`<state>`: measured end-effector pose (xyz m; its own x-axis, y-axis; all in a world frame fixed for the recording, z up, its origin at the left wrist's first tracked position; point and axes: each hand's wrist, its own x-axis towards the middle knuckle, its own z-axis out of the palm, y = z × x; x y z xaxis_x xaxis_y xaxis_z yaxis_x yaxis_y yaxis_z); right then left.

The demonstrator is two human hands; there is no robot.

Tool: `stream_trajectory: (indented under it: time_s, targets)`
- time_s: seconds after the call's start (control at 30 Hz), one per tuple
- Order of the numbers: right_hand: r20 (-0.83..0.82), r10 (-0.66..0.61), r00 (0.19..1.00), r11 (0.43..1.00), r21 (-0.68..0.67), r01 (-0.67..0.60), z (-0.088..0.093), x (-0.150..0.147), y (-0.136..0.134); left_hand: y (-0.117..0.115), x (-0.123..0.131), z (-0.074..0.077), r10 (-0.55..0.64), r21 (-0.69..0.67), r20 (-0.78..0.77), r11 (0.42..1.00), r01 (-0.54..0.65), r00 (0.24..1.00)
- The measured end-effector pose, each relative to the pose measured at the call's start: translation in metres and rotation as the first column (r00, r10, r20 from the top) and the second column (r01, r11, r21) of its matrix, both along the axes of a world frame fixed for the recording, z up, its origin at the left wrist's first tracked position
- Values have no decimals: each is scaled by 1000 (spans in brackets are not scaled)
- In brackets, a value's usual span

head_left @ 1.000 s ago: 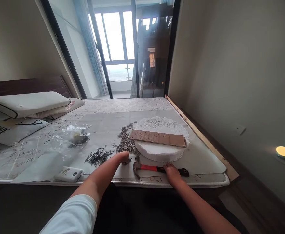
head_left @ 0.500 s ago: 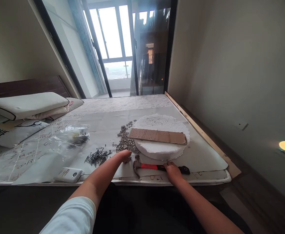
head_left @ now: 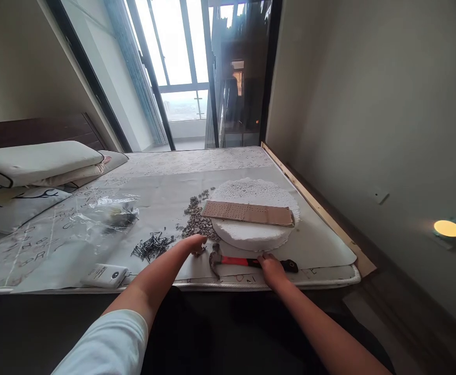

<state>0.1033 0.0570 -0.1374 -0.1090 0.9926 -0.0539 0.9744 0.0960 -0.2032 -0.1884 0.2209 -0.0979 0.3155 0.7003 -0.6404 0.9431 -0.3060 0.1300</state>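
Observation:
My right hand (head_left: 271,269) is closed round the black and red handle of a claw hammer (head_left: 238,261), which lies near the front edge of the bed with its head to the left. Just left of the hammer head is my left hand (head_left: 195,244), its fingers curled downward by a heap of small grey stones (head_left: 197,221). What those fingers hold, if anything, is hidden. Behind the hammer a round white foam slab (head_left: 247,238) lies flat, with a brown cardboard strip (head_left: 247,212) full of small holes across it. A pile of dark nails (head_left: 152,247) sits beyond my left forearm.
A clear plastic bag (head_left: 113,213) with dark contents lies on the left. In front of it is a white power bank (head_left: 105,275) with a cable. Pillows (head_left: 40,161) are stacked at far left. A wooden rail (head_left: 309,198) borders the mattress along the right wall.
The view has tilted and turned slightly, so everything appears a little higher and further left. Both hands keep nearly the same places, the right one still on the hammer handle.

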Motion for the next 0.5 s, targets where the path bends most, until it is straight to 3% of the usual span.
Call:
stream_trajectory:
  time_s: [0.2, 0.5]
  targets:
    - [4, 0, 1000, 1000, -7, 0, 0, 1, 1, -2, 6, 3, -156, 29, -107, 987, 160, 982]
    - [1, 8, 1000, 1000, -6, -8, 0, 1, 0, 4, 1, -8, -182, 45, -96, 981, 187, 979]
